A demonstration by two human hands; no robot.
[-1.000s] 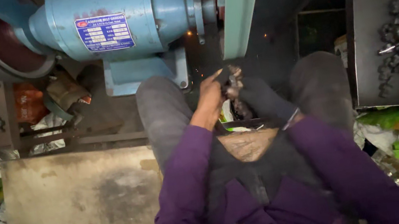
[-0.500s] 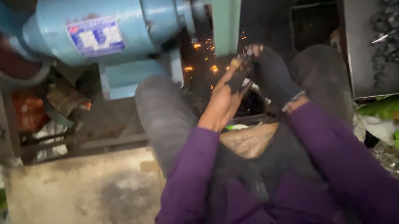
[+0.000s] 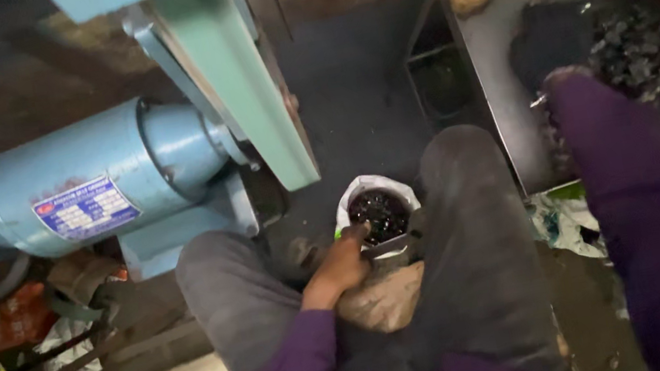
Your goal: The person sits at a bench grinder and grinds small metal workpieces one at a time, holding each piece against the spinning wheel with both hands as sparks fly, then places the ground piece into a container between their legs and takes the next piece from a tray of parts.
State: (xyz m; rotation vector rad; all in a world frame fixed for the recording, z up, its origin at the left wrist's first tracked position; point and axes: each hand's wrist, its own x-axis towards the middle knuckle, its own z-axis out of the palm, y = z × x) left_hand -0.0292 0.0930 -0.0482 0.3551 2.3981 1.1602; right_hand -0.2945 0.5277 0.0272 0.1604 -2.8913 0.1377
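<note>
On your far left sits the blue motor (image 3: 96,183), its pale green guard (image 3: 243,84) slanting down toward your knees. Your left hand (image 3: 341,265) dips to the white-rimmed container (image 3: 378,209) of dark pieces between your legs, fingers curled at its rim, though I can't tell whether they pinch anything. Over on the right, your right hand (image 3: 546,45) in its dark glove reaches into the metal tray (image 3: 513,112) among the pile of dark parts (image 3: 655,63); the blur hides its grip.

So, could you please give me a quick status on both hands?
Left hand at bag of dark parts. Right hand, gloved, in parts tray. Nothing blocking.
</note>
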